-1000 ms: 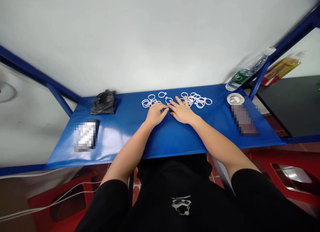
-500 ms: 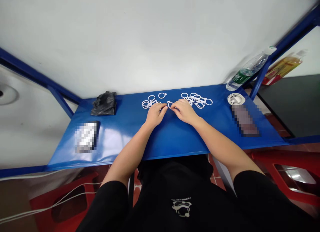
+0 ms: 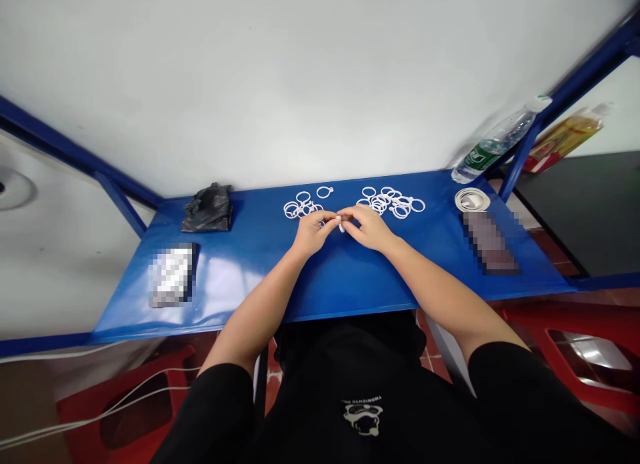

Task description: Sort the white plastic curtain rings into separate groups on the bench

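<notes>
My left hand (image 3: 311, 233) and my right hand (image 3: 371, 229) meet over the blue tabletop (image 3: 350, 277). Between their pinched fingertips is a white plastic ring (image 3: 341, 227), mostly hidden by the fingers. Both hands are closed on it. Just beyond my left hand lies a small group of white rings (image 3: 303, 198), one of them set apart (image 3: 325, 192). A larger, overlapping pile of white rings (image 3: 400, 204) lies beyond my right hand. Each ring carries a small tab or clip on its rim.
A crumpled black plastic bag (image 3: 207, 209) lies at the back left, with a blurred-out item (image 3: 173, 274) in front of it. To the right are a coiled white cable (image 3: 473, 199), a blurred-out dark object (image 3: 491, 243) and a leaning water bottle (image 3: 493, 147). A wall stands behind.
My hands have come together at the fingertips. The ring that showed upright in my right fingers is now pinched between both hands, slightly nearer to me.
</notes>
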`<action>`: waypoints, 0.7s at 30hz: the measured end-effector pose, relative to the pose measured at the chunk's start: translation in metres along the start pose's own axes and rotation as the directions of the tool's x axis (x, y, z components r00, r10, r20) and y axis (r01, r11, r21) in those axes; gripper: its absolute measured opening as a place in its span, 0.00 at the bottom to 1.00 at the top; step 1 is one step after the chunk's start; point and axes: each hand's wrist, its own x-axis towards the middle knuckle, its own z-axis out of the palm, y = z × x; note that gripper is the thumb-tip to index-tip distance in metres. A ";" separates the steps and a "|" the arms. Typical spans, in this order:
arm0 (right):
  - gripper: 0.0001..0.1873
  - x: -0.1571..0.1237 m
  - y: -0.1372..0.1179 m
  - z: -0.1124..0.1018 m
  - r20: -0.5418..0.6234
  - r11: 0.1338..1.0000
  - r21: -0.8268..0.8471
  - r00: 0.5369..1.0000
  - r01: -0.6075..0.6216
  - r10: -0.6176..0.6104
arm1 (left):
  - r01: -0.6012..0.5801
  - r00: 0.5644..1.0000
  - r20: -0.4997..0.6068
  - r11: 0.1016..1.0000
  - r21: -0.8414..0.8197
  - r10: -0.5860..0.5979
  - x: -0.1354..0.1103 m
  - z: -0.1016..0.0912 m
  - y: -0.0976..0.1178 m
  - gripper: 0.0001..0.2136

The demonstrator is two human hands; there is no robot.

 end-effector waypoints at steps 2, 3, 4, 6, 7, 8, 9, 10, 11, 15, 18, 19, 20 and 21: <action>0.10 0.000 0.003 0.000 -0.009 1.000 -0.006 1.000 0.005 -0.005 | -0.016 1.000 0.021 1.000 0.027 0.016 -0.001 0.001 0.001 0.15; 0.10 -0.001 0.004 0.000 -0.013 1.000 -0.004 1.000 0.010 -0.011 | -0.020 0.999 0.028 0.999 0.035 0.019 -0.002 0.001 0.001 0.14; 0.10 -0.001 0.004 0.000 -0.018 1.000 -0.001 1.000 0.014 -0.014 | -0.021 0.999 0.030 0.999 0.041 0.020 -0.002 0.001 0.001 0.13; 0.11 -0.001 0.005 0.000 -0.020 1.000 0.004 1.000 0.013 -0.013 | -0.021 0.999 0.029 0.998 0.052 0.020 -0.002 0.001 0.000 0.13; 0.11 -0.001 0.005 0.001 -0.020 1.000 0.005 1.000 0.010 -0.010 | -0.021 0.999 0.029 0.998 0.057 0.019 -0.002 0.001 0.000 0.12; 0.11 -0.001 0.005 0.001 -0.018 1.000 0.004 1.000 0.007 -0.007 | -0.021 0.999 0.032 0.998 0.061 0.019 -0.002 0.000 0.000 0.12; 0.11 -0.001 0.005 0.001 -0.018 1.000 0.002 1.000 0.003 -0.003 | -0.023 0.999 0.036 0.998 0.064 0.020 -0.002 0.000 0.000 0.12; 0.11 -0.001 0.004 0.001 -0.019 1.000 0.000 1.000 -0.003 0.003 | -0.026 0.999 0.040 0.997 0.066 0.024 -0.001 0.000 0.001 0.12; 0.11 -0.001 0.004 0.001 -0.024 1.000 -0.002 1.000 -0.012 0.012 | -0.032 0.999 0.042 0.997 0.069 0.029 -0.001 -0.001 0.001 0.12; 0.11 -0.001 0.003 0.000 -0.050 0.999 -0.002 0.997 -0.052 0.052 | -0.077 0.996 0.059 0.993 0.085 0.072 -0.001 -0.001 0.001 0.12; 0.10 -0.001 0.003 -0.001 -0.042 0.998 0.005 0.997 -0.069 0.069 | -0.112 0.992 0.067 0.989 0.095 0.106 -0.001 -0.001 0.001 0.13; 0.10 -0.001 0.003 -0.001 -0.033 0.997 0.010 0.997 -0.074 0.074 | -0.119 0.991 0.070 0.987 0.103 0.112 -0.001 -0.001 0.001 0.13; 0.09 0.000 0.003 -0.001 -0.025 0.997 0.016 0.997 -0.078 0.078 | -0.123 0.990 0.076 0.986 0.114 0.115 -0.001 -0.002 0.001 0.13; 0.09 0.000 0.004 -0.001 -0.015 0.997 0.022 0.997 -0.080 0.081 | -0.125 0.990 0.085 0.984 0.125 0.115 -0.001 -0.002 0.002 0.13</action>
